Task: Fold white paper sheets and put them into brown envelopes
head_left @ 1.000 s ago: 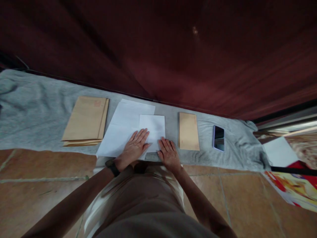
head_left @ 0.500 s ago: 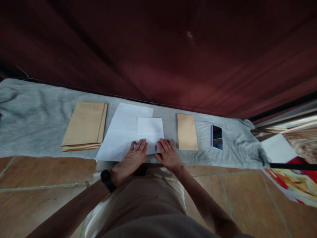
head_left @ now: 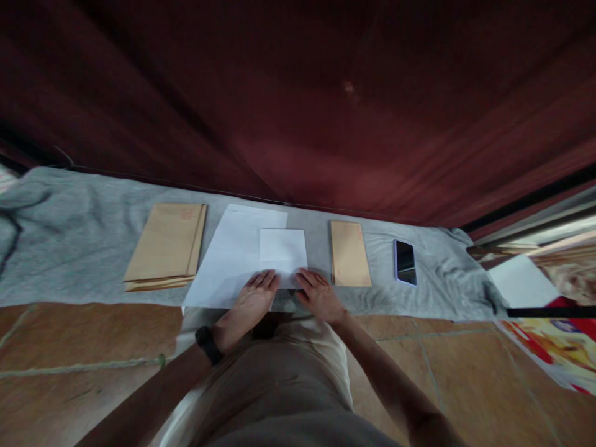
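Observation:
A folded white sheet of paper [head_left: 282, 244] lies flat, its left part over larger white sheets [head_left: 221, 267] on the cloth. My left hand [head_left: 256, 295] is palm down with fingers stretched, its tips touching the paper near the folded sheet's front left. On the right, my right hand [head_left: 322, 297] also lies palm down, fingers extended over the sheet's front right corner. Both hands are open and grip nothing. Part of the sheet's near edge is hidden by them.
Large brown envelopes [head_left: 165, 242] are stacked to the left. Smaller brown envelopes [head_left: 350, 254] and a phone [head_left: 405, 262] lie to the right. Grey cloth [head_left: 88, 248] covers the narrow surface, with a dark red curtain-like sheet [head_left: 298, 112] along its far side.
The camera view has shifted slightly, so the things on the cloth appear a little lower. Both hands stay at the near side of the folded sheet.

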Motion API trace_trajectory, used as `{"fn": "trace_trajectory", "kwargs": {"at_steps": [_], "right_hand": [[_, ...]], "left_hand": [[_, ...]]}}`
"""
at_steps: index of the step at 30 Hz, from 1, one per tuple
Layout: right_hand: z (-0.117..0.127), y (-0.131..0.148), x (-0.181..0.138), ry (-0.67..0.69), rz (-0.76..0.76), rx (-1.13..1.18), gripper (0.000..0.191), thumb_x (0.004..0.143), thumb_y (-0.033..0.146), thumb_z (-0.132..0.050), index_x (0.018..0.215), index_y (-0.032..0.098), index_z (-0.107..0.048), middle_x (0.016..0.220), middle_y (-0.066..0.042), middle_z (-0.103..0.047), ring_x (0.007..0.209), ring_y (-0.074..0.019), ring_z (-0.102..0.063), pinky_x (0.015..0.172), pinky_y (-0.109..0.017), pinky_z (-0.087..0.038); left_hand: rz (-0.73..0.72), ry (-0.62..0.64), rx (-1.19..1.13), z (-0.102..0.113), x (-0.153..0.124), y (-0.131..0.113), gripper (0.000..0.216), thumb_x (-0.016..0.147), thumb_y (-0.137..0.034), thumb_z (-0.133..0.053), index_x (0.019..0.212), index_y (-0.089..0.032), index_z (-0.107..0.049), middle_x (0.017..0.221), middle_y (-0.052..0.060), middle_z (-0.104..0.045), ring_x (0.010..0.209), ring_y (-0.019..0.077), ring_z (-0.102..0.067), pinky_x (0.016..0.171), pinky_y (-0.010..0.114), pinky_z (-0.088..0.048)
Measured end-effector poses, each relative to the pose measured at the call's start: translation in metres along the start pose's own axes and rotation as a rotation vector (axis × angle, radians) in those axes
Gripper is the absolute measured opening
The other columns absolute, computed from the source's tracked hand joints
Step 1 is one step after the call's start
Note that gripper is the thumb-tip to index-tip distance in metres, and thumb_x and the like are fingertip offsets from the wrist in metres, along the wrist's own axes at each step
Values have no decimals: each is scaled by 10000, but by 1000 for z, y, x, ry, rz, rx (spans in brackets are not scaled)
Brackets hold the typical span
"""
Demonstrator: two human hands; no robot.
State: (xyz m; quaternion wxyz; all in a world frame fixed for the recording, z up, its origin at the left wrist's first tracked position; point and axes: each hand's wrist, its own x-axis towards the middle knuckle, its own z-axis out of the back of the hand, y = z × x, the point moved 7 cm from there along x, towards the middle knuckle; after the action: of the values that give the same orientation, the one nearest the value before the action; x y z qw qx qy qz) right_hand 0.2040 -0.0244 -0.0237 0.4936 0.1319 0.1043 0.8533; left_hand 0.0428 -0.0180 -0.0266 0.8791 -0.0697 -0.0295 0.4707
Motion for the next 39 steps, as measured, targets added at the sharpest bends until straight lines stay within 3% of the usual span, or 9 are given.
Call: {"fn": "trace_trajectory", "kwargs": {"at_steps": [4,8,12,16,21,27,34,39], "right_hand": [[-2,-10,-6,-41,16,144,362,981,135,-545,1290,255,-693,1361,-43,-685,1259,-177,-632,1116,-367,-494],[-8,-13,-13,-74,5,236,278,993,172,-566,1190,260,-741,1265,-41,-736,1189,-183,-670,1083,-388,-513],[-9,-16,-12,-103,-45,270,218,1014,246,-564,1137,249,-743,1141,-45,-773,1123,-192,-695,1016,-367,-541],[-5,-20,-4,-132,-102,243,214,1024,265,-544,1149,236,-715,1164,-58,-756,1123,-196,-690,1004,-349,-534],[-11,-34,10,-137,-314,195,179,1011,250,-555,922,227,-708,913,-47,-748,882,-196,-724,798,-277,-540],[-16,-39,19,-173,-432,188,282,1036,308,-467,921,220,-709,830,-53,-755,749,-211,-716,666,-267,-496],[-15,-38,22,-131,-579,177,251,1020,297,-485,962,203,-711,894,-81,-763,790,-240,-717,711,-295,-493],[-13,-37,24,-171,-557,219,279,1024,295,-456,925,214,-703,892,-68,-749,788,-219,-700,737,-289,-498]], "left_hand": [[-27,-43,-128,13,-13,9,408,946,-116,-421,1236,-185,-700,1306,127,-716,1226,249,-669,1072,427,-522],[-6,-91,-309,10,-24,29,354,977,-246,-436,1171,-216,-732,1286,95,-731,1181,245,-691,1036,434,-554],[135,-158,-617,10,-23,62,331,942,-402,-519,1096,-217,-747,1183,81,-770,1075,239,-726,962,385,-585],[301,-212,-830,8,-17,82,359,889,-517,-578,923,-194,-731,900,54,-778,840,215,-717,797,319,-584],[393,-318,-855,10,-14,80,365,883,-531,-555,745,-198,-615,704,-8,-624,675,147,-583,638,244,-476],[471,-337,-752,17,0,78,339,901,-479,-513,681,-222,-503,614,-45,-491,591,123,-457,578,234,-366],[551,-275,-613,15,19,86,269,913,-400,-539,715,-220,-569,646,-21,-580,591,135,-503,610,250,-352],[580,-216,-568,12,22,89,267,927,-382,-549,725,-217,-607,658,-10,-621,595,144,-535,616,254,-360]]}}
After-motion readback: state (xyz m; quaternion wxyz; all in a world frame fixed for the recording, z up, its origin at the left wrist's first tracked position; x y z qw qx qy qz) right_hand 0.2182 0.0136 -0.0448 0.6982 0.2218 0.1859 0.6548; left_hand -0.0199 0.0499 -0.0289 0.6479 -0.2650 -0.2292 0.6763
